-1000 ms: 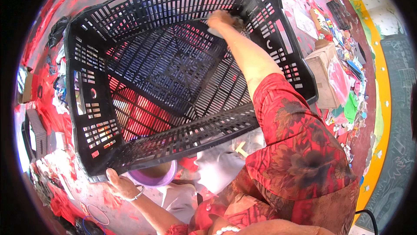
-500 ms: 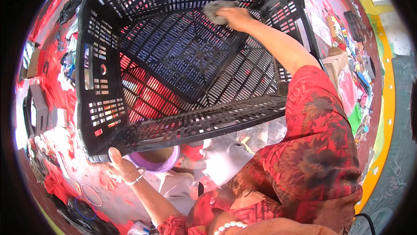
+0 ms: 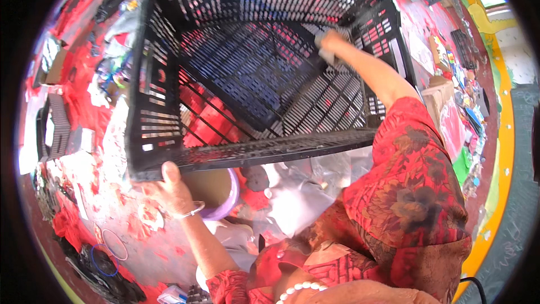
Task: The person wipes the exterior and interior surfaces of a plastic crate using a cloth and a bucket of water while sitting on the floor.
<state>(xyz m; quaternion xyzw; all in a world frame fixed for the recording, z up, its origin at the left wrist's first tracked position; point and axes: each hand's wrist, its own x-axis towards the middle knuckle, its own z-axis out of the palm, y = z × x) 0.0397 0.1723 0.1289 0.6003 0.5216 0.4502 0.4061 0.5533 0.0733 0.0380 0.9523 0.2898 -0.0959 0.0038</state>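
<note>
A large black slatted plastic crate [image 3: 270, 150] is tipped so that its inside faces me. My left hand [image 3: 170, 191] grips its near left corner, with the thumb over the rim and the other fingers partly hidden under it. Inside the crate, toward the far right corner, my right hand [image 3: 335, 44] is closed on a grey cloth [image 3: 325, 53]. The hand and the cloth are smeared by motion. Through the slats of the crate floor, dark blue and red patches show.
Below the crate's near edge stands a purple bucket [image 3: 229, 200], partly hidden by the crate and my left hand. A cardboard box [image 3: 437, 98] and mixed goods lie along the right. Two hoops [image 3: 107, 262] and black plastic [image 3: 93, 276] lie at the lower left.
The crate has shifted to the right, its near left corner rising a little in view, with my left hand moving along. My right hand and the cloth have moved right and slightly nearer.
</note>
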